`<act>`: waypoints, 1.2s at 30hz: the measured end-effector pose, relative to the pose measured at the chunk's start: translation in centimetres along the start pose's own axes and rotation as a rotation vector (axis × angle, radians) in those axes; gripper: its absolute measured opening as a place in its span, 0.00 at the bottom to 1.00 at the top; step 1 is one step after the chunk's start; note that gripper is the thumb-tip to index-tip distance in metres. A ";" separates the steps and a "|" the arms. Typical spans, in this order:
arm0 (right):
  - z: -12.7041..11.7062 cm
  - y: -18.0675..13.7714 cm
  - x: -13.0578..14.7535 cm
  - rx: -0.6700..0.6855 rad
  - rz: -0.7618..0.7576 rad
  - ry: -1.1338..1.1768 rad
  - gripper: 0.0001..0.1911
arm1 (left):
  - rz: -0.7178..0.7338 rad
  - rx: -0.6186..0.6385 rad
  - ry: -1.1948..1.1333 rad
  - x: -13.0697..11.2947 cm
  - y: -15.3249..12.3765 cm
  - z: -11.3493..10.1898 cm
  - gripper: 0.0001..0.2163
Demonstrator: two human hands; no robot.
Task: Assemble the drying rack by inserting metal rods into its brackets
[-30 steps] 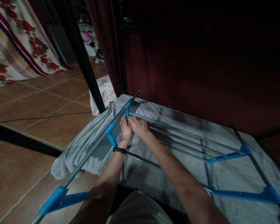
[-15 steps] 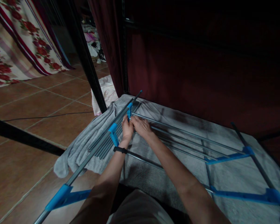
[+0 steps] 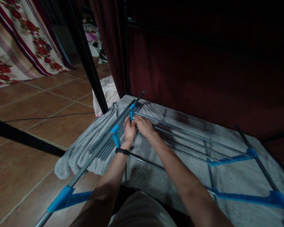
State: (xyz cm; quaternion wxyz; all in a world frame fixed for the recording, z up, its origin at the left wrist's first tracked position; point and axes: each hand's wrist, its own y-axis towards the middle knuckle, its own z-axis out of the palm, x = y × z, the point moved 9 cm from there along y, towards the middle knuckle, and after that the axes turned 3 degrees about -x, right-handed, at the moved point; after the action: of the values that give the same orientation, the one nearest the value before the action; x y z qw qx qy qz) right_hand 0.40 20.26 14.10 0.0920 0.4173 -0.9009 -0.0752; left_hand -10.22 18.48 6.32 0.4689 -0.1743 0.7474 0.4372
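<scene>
A rack of thin grey metal rods point(image 3: 186, 138) with blue plastic brackets lies flat on a grey towel point(image 3: 161, 176). My left hand point(image 3: 129, 130), a black band on its wrist, is closed around the rack's left side bar beside a small blue connector point(image 3: 131, 113). My right hand point(image 3: 144, 125) rests just to its right, fingers curled over the end of a rod where it meets that connector. Both hands touch each other at the connector. Loose grey rods point(image 3: 109, 145) lie bundled under the side bar.
A black post point(image 3: 86, 60) stands on the brown tiled floor point(image 3: 33, 107) to the left. A dark red curtain point(image 3: 191, 63) hangs behind the towel. A floral cloth point(image 3: 16, 47) hangs at far left, a pale striped cloth point(image 3: 107, 91) lies by the post.
Both hands have shifted slightly up toward the small blue connector. The view has drifted a little; the rack lies as before.
</scene>
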 end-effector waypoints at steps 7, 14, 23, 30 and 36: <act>0.8 0.1 -0.4 0.031 0.025 0.032 0.22 | -0.003 0.013 0.029 -0.2 -0.1 -0.2 0.14; 1.1 0.0 -0.4 0.067 0.026 0.047 0.21 | -0.031 0.024 0.042 -0.2 -0.2 -0.2 0.16; 1.6 0.0 -0.5 0.105 0.027 0.058 0.21 | -0.024 0.025 0.049 -0.4 -0.2 -0.3 0.17; 1.6 0.2 -0.4 0.080 0.023 0.056 0.21 | -0.024 -0.008 0.050 -0.7 -0.4 -0.4 0.17; 1.4 0.3 -0.5 0.081 0.033 0.065 0.20 | -0.047 -0.013 0.086 -0.5 -0.6 -0.3 0.16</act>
State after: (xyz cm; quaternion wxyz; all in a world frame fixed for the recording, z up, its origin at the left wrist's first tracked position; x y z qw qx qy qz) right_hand 0.20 20.94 12.79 0.1057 0.4080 -0.9066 -0.0236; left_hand -9.75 17.85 6.54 0.4452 -0.2133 0.7597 0.4232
